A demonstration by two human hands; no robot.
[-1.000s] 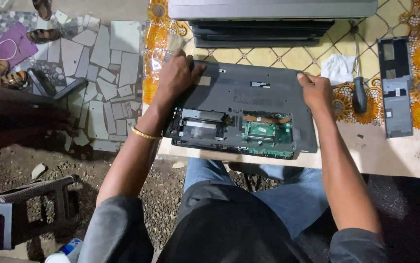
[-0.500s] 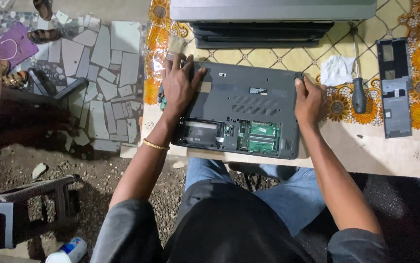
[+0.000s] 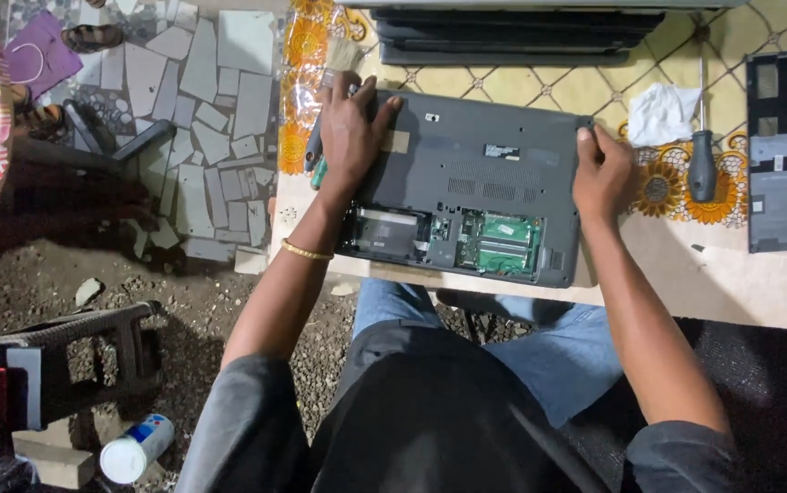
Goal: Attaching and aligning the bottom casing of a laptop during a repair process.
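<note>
grey laptop (image 3: 480,173) upside down, bottom panel open.

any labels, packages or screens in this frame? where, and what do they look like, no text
Sticker: small dark rectangle, centre of the grey laptop underside.
Tape patch: tan square, beside the left hand.
Spray can: white with blue label, lying on the ground, lower left.
No screens visible.
</note>
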